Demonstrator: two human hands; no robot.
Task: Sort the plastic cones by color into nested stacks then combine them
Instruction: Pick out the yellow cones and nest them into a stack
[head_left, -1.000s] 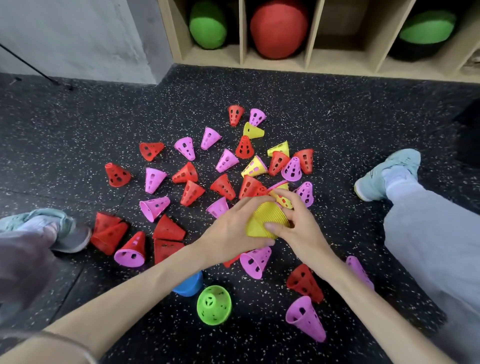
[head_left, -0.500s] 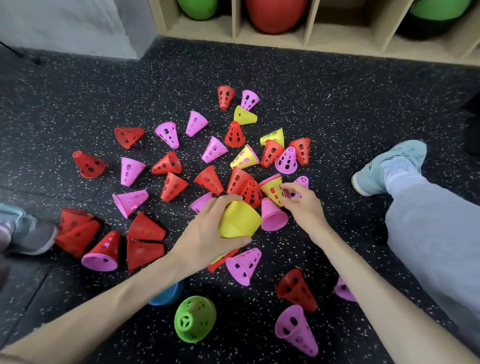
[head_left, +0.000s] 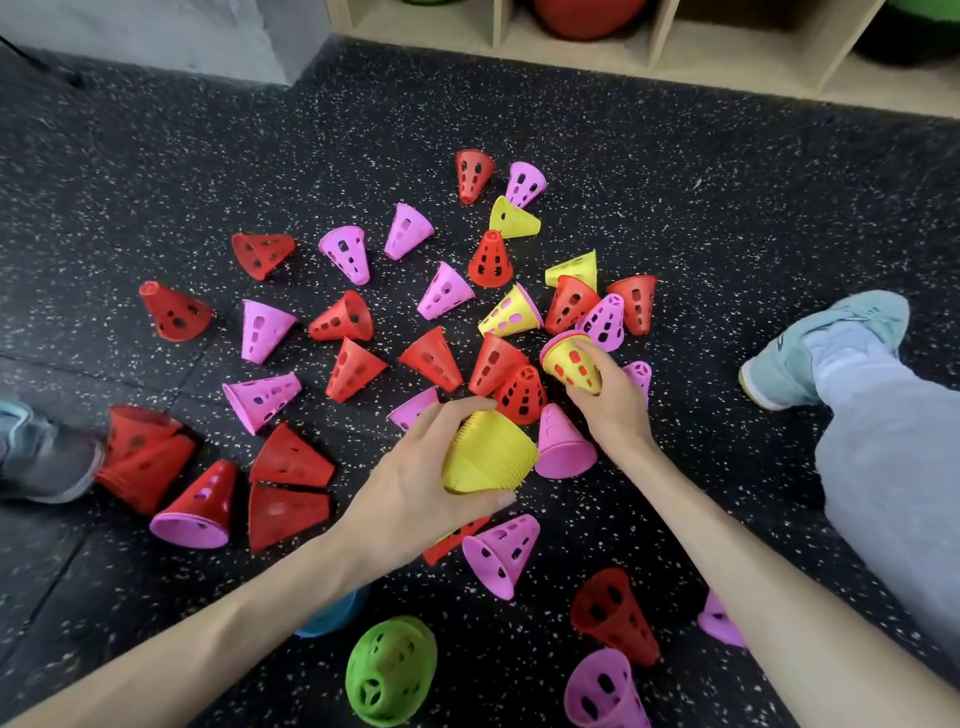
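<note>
A nested yellow stack (head_left: 488, 452) is held in the left hand (head_left: 415, 493), grip curled round it; a single yellow cone (head_left: 571, 366) is pinched by the right hand (head_left: 615, 397), just beyond; loose cones (head_left: 353, 369) are scattered across the floor (head_left: 156, 156).

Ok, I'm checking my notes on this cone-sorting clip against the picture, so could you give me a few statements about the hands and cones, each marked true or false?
1. The left hand grips a nested stack of yellow cones. True.
2. The right hand is empty. False: it holds a single yellow cone.
3. A green cone lies on the floor near the person's forearms. True.
4. All loose cones have already been stacked. False: many red and pink ones lie scattered.
5. The pink cone beside the yellow stack stands on its wide end. True.
</note>
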